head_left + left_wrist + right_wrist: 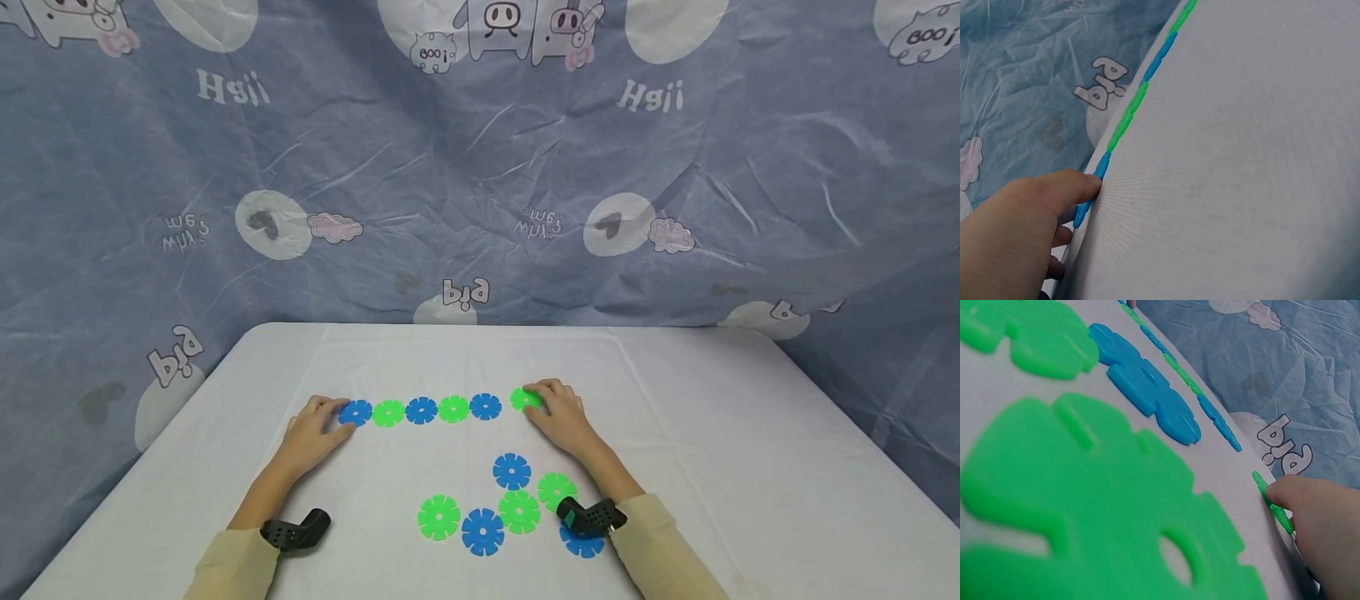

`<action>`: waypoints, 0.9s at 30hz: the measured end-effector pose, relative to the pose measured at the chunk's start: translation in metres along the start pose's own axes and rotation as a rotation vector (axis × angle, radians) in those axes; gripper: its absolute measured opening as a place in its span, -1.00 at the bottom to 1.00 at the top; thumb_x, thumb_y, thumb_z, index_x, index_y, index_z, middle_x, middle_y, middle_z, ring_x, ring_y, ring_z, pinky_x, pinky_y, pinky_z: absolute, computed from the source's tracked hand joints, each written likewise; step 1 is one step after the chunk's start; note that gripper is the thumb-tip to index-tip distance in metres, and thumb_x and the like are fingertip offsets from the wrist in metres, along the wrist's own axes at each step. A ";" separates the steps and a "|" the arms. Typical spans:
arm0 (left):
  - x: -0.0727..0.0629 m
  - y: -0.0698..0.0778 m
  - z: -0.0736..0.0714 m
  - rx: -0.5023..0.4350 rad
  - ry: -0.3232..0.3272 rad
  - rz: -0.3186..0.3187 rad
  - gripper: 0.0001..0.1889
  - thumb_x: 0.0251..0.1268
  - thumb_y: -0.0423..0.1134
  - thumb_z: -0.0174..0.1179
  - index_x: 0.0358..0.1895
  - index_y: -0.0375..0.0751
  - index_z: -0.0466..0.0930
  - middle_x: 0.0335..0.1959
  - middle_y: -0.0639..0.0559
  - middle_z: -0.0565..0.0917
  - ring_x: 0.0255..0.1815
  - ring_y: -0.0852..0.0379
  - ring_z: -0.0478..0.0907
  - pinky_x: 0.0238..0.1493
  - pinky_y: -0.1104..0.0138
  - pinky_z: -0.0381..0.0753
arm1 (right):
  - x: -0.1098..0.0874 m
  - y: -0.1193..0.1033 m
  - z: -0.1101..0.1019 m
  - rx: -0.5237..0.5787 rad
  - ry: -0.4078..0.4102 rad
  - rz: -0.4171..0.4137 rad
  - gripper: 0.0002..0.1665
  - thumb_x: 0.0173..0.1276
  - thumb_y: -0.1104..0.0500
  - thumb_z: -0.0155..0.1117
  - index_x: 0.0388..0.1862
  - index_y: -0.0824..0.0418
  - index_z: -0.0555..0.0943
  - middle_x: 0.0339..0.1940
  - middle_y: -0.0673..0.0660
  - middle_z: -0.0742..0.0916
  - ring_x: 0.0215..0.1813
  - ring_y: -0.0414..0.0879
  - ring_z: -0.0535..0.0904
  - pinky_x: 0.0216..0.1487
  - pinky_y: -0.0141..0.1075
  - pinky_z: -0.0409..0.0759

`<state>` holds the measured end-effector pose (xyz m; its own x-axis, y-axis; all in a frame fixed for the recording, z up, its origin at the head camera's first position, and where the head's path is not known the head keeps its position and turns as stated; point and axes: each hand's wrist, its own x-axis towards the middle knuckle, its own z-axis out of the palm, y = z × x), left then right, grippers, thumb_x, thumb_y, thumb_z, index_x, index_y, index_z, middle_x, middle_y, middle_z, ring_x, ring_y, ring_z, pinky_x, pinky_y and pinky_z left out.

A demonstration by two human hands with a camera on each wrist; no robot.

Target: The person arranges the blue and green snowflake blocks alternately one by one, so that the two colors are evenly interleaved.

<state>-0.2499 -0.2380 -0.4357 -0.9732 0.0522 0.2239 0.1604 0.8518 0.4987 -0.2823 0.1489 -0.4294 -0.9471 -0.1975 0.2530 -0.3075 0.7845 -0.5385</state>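
On the table lies a row of flat plastic notched discs, alternating blue and green. My left hand (309, 435) holds the blue notched disc (356, 413) at the row's left end, thumb and fingers at its edges. In the left wrist view, the thumb presses against that disc's edge. My right hand (562, 418) grips a green notched disc (522, 400) between thumb and fingers, a short gap to the right of the row's last blue disc (486, 407). Between the ends lie a green disc (388, 413), a blue disc (422, 410) and another green disc (453, 409).
Nearer the front lies a loose group of blue and green discs, among them a blue one (512, 472) and a green one (438, 517). The right wrist camera (591, 517) partly hides a blue disc (583, 546). A patterned curtain (480, 167) hangs behind the white table (712, 467).
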 end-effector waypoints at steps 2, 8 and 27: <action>0.000 0.000 0.000 0.000 -0.001 -0.002 -0.47 0.17 -0.05 0.12 0.16 -0.29 0.40 0.01 -0.23 0.41 0.06 -0.18 0.38 -0.04 -0.01 0.24 | 0.000 0.000 0.000 0.005 0.004 -0.005 -0.54 0.25 0.06 0.15 0.14 0.15 0.48 0.13 0.22 0.49 0.18 0.16 0.31 0.16 0.10 0.14; 0.000 0.000 -0.001 -0.007 -0.003 -0.009 -0.46 0.17 -0.04 0.11 0.17 -0.27 0.40 0.02 -0.22 0.41 0.07 -0.17 0.37 -0.03 -0.01 0.24 | -0.002 -0.001 -0.001 0.005 -0.009 -0.011 -0.53 0.27 0.03 0.13 0.14 0.13 0.48 0.13 0.21 0.49 0.17 0.15 0.32 0.14 0.08 0.14; -0.001 0.002 -0.002 -0.017 -0.013 -0.009 -0.47 0.18 -0.06 0.11 0.17 -0.29 0.40 0.01 -0.22 0.41 0.06 -0.18 0.37 -0.04 0.01 0.23 | -0.003 0.000 -0.001 -0.031 -0.019 -0.069 -0.55 0.21 -0.03 0.18 0.09 0.01 0.53 0.14 0.23 0.48 0.15 0.18 0.31 0.10 0.08 0.14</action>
<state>-0.2485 -0.2378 -0.4329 -0.9767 0.0508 0.2086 0.1539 0.8433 0.5150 -0.2790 0.1498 -0.4293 -0.9254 -0.2625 0.2732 -0.3693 0.7863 -0.4953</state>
